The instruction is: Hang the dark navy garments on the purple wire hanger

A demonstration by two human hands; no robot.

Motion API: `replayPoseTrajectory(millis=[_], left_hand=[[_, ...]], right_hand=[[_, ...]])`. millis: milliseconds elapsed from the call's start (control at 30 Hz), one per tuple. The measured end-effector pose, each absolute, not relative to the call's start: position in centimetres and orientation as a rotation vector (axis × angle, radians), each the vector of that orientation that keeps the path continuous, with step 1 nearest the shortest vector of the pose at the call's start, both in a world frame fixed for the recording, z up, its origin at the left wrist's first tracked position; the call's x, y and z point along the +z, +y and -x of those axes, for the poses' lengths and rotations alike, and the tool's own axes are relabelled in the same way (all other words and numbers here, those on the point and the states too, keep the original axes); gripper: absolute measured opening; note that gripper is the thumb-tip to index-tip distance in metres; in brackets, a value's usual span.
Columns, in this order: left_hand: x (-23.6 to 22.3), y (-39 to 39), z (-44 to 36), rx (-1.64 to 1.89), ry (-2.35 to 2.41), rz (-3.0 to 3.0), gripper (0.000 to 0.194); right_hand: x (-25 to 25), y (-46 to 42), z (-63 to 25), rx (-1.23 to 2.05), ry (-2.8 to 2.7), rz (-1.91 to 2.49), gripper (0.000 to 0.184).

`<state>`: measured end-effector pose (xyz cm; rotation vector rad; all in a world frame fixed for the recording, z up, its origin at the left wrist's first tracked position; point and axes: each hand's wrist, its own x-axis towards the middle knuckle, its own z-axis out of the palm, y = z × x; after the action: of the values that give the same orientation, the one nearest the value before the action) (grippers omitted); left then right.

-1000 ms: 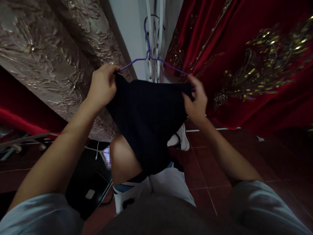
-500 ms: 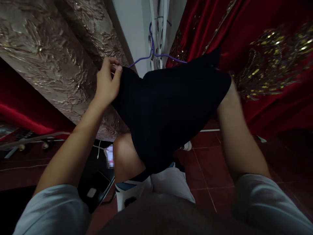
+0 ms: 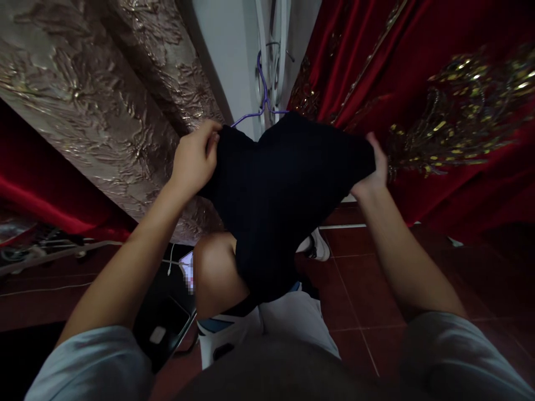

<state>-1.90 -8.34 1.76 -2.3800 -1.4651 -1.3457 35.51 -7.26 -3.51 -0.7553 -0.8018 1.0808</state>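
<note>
A dark navy, nearly black shirt [image 3: 284,184] is spread out in front of me over a purple hanger [image 3: 264,94], and its lower part drapes over my lap. At its upper left corner, my left hand [image 3: 198,153] pinches the cloth between thumb and fingers. My right hand [image 3: 374,167] grips the shirt's right edge, with some of its fingers hidden behind the fabric. The hanger's neck and part of both arms show above the shirt. Its hook is at a white metal rack [image 3: 271,61].
Beige embossed fabric [image 3: 112,111] hangs at left, and red cloth with gold sequins [image 3: 451,122] at right. A black surface beside my leg bears a phone-like device [image 3: 173,314], a small white case [image 3: 157,335] and a lit screen [image 3: 187,267]. A shoe [image 3: 320,245] rests on red floor tiles [image 3: 355,278].
My right hand, hidden by the shirt before, now shows at its right edge. That side of the shirt has come lower and inward. My left hand has shifted slightly right and down.
</note>
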Motion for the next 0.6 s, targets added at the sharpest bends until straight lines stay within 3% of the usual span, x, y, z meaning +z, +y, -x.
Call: replayPoseTrajectory(millis=[100, 300, 400, 500, 600], left_hand=[[2.2, -8.6, 1.0, -1.318, -1.486, 2.363, 0.029], [1.6, -5.7, 1.7, -1.433, -1.517, 2.275, 0.026], [0.7, -5.0, 2.9, -1.605, -1.404, 2.329, 0.026], [0.5, -6.4, 2.9, -1.671, -1.298, 2.55, 0.03], [1.1, -9.1, 1.4, -1.64, -1.17, 2.829, 0.032]], right_hand=[[-0.8, -7.4, -36.3, 1.127, -0.97, 0.657, 0.058], [3.9, -10.6, -32.5, 1.051, -1.256, 0.732, 0.063], [2.9, -12.3, -31.5, 1.196, -1.592, 0.666, 0.075], [0.2, -12.5, -31.1, 1.347, -2.009, 0.695, 0.067], [-3.2, -11.0, -30.0, 0.984, -2.12, 0.86, 0.06]])
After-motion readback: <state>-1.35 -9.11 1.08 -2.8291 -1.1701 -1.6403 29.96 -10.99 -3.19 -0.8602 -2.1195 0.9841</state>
